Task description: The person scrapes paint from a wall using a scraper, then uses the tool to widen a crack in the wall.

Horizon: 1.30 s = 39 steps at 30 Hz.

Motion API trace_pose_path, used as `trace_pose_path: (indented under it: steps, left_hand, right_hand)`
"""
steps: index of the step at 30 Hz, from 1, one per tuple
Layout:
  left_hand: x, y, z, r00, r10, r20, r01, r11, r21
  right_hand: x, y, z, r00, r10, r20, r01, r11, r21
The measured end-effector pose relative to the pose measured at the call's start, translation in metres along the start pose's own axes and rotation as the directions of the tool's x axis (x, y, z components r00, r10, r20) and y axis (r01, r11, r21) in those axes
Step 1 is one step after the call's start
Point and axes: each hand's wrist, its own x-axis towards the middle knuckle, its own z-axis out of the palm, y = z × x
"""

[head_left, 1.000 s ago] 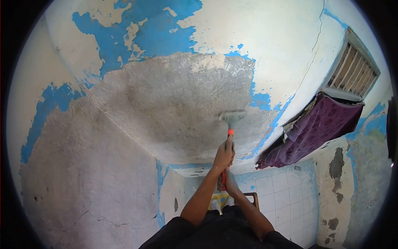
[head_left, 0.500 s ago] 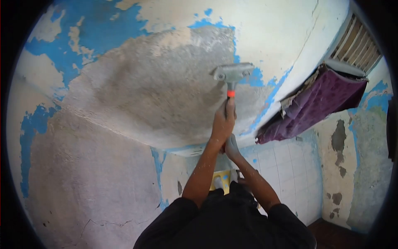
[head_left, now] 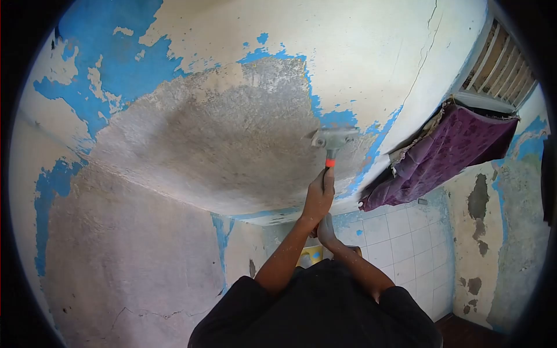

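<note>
A wide metal paint scraper [head_left: 336,138] with a red collar and dark handle lies against the wall, its head at the lower edge of a blue paint patch. My left hand [head_left: 318,200] is closed around the upper handle, just below the collar. Lower down, my right hand [head_left: 326,232] is closed around the handle's bottom end, with its fingers partly hidden behind the wrist. Around the scraper head spreads a rough grey bare patch of wall [head_left: 232,139], bordered by blue and cream paint.
A purple cloth [head_left: 441,153] hangs at the right below a slatted vent [head_left: 500,64]. White tiles [head_left: 400,238] cover the floor or lower wall beyond my arms. Something yellow [head_left: 313,254] shows partly behind my body. A crack [head_left: 426,55] runs down the cream paint.
Both hands have pulled the scraper down and slightly right across the wall, from beside the blue patch to its lower edge. The view has shifted a little.
</note>
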Motion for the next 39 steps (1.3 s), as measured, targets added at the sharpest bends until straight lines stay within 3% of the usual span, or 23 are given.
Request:
trace_pose_path:
  steps: [2, 5, 8, 11, 14, 17, 20, 23, 26, 29, 32, 35, 37, 39]
  left_hand:
    - [0.0, 0.012, 0.001, 1.0, -0.017, 0.012, 0.017, 1.0, -0.008]
    - [-0.006, -0.042, 0.008, 0.996, 0.034, -0.088, -0.038, 0.998, -0.048]
    - [-0.013, -0.055, 0.003, 0.994, -0.108, -0.023, 0.104, 0.985, -0.135]
    - [-0.012, 0.007, -0.005, 0.979, -0.201, 0.018, 0.202, 0.977, -0.069]
    - [-0.012, -0.003, -0.004, 0.99, -0.142, -0.008, 0.141, 0.988, -0.064]
    - [-0.02, -0.028, -0.007, 0.974, -0.223, -0.04, 0.218, 0.971, -0.097]
    - [-0.022, -0.028, -0.013, 0.953, -0.302, 0.032, 0.303, 0.948, -0.096]
    - [-0.005, 0.016, -0.009, 0.998, -0.04, -0.044, 0.04, 0.999, -0.011]
    - [0.002, 0.063, -0.012, 1.0, -0.007, 0.008, 0.007, 0.998, -0.065]
    - [-0.008, 0.016, -0.009, 0.995, -0.05, -0.081, 0.044, 0.996, -0.074]
    - [-0.033, -0.047, -0.011, 0.923, -0.385, 0.007, 0.381, 0.911, -0.158]
    - [-0.023, -0.02, -0.008, 0.966, -0.258, -0.029, 0.256, 0.964, -0.066]
    - [-0.002, 0.015, 0.001, 0.994, 0.053, -0.092, -0.054, 0.998, -0.012]
    - [0.008, 0.065, 0.001, 0.997, 0.061, -0.048, -0.062, 0.998, -0.03]
  right_hand:
    - [-0.005, -0.013, 0.008, 0.998, -0.058, 0.004, 0.058, 0.998, 0.011]
    - [-0.013, 0.012, -0.007, 0.998, 0.035, -0.046, -0.038, 0.998, -0.051]
    - [-0.023, 0.02, -0.005, 0.983, 0.113, -0.144, -0.131, 0.984, -0.121]
    - [-0.024, -0.03, 0.022, 0.984, 0.16, -0.082, -0.159, 0.987, 0.013]
    - [-0.024, -0.017, 0.019, 0.992, 0.075, -0.101, -0.081, 0.995, -0.056]
    - [-0.029, 0.007, 0.013, 0.986, 0.097, -0.135, -0.11, 0.99, -0.087]
    - [-0.031, 0.017, 0.008, 0.987, 0.117, -0.111, -0.129, 0.985, -0.113]
    - [-0.015, -0.033, 0.03, 0.992, 0.011, -0.128, -0.034, 0.983, -0.18]
    - [0.0, -0.066, 0.041, 0.997, -0.015, -0.07, 0.012, 0.999, -0.043]
    - [-0.01, -0.019, 0.01, 0.996, 0.068, -0.059, -0.075, 0.99, -0.117]
    - [-0.04, 0.053, -0.021, 0.963, 0.194, -0.185, -0.252, 0.893, -0.373]
    - [-0.024, 0.024, -0.004, 0.976, 0.06, -0.211, -0.131, 0.93, -0.342]
    - [-0.01, -0.024, 0.011, 0.989, 0.029, -0.147, -0.07, 0.958, -0.279]
    - [0.001, -0.071, 0.03, 0.998, -0.01, -0.069, -0.001, 0.988, -0.157]
